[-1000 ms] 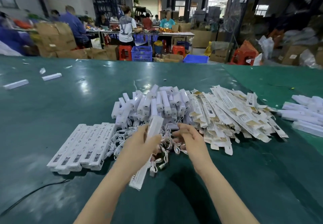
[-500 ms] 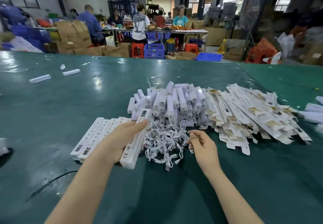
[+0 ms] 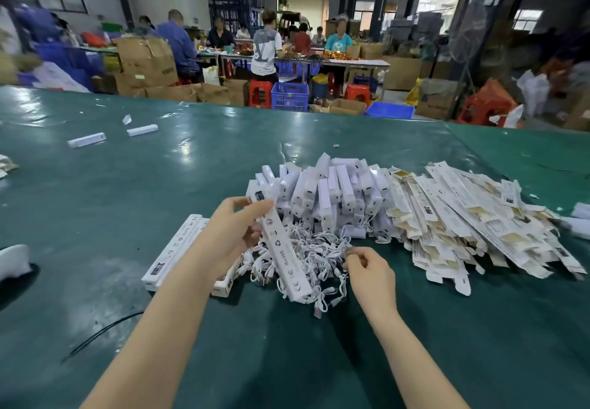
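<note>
My left hand (image 3: 230, 233) grips a long white printed box (image 3: 282, 254) and holds it slanted over a tangle of short white cables (image 3: 316, 258). My right hand (image 3: 370, 271) is at the tangle's right edge, and its fingertips pinch one of the cables. A row of the same long boxes (image 3: 169, 255) lies flat to the left, partly hidden by my left forearm. Behind the cables is a heap of small white devices (image 3: 325, 191). Right of that heap lies a pile of flat unfolded cartons (image 3: 479, 226).
All of this lies on a wide green table (image 3: 127, 204). Two stray boxes (image 3: 86, 140) lie far left, more white items (image 3: 579, 217) at the right edge, and a black cord (image 3: 99, 333) near left. Beyond the table are people working, cardboard boxes, a blue crate (image 3: 290, 96) and red stools.
My left hand has swung the long box from beside the row of boxes to over the cable tangle. My right hand has stayed at the cables.
</note>
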A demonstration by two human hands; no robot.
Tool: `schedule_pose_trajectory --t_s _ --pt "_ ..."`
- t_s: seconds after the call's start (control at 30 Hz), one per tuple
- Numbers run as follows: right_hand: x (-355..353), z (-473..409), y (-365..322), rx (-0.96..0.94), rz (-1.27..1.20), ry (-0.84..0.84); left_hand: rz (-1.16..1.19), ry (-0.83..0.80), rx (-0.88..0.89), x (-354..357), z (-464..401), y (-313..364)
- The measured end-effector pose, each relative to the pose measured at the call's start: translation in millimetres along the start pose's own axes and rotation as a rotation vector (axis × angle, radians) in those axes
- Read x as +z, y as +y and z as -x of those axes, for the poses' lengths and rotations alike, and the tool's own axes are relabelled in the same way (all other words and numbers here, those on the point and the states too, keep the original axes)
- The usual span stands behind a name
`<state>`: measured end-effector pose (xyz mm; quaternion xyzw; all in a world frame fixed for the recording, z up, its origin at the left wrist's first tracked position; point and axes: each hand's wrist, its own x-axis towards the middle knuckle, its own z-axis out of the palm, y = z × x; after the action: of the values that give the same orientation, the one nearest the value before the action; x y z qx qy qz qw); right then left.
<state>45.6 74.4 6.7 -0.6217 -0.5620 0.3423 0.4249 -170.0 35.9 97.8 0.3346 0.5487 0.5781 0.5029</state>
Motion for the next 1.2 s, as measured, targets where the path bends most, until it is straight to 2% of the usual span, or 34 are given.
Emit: schedule_pose_trajectory --t_s 0.07,0.17,0.4,0.53,0.6,0.7,0.8,0.9,1.03,1.13,1.2 --pt "-1 1 1 -0.006 0.002 -0.011 0.042 0.138 0.044 -15 -7 3" --pt "-3 1 2 -0.035 0.000 -0.021 0.078 0.244 0.107 -46 -16 3" --pt "-2 5 6 -0.082 0.000 -0.038 0.177 0.406 0.017 -108 -28 0" --pt "-3 6 8 -0.084 -0.020 -0.046 -0.098 0.424 -0.055 -132 -37 13" --pt "-2 6 8 -0.084 -0.020 -0.045 -0.139 0.391 -0.018 -138 -47 21" --pt "-1 7 8 -0.086 -0.005 -0.049 0.004 0.442 0.061 -142 -55 29" --pt "-2 8 8 -0.096 0.017 -0.060 0.167 0.593 0.054 -153 -52 23" --pt "-2 8 8 -0.105 0.029 -0.068 -0.015 0.734 -0.038 -164 -51 1" --pt "-2 9 8 -0.118 0.059 -0.082 -0.157 0.777 -0.167 -165 -47 -24" --pt "-2 9 8 -0.135 0.062 -0.085 -0.540 0.641 -0.244 -164 -43 -32" --pt "-2 9 8 -0.140 0.065 -0.087 -0.671 0.499 -0.240 -165 -41 -33"
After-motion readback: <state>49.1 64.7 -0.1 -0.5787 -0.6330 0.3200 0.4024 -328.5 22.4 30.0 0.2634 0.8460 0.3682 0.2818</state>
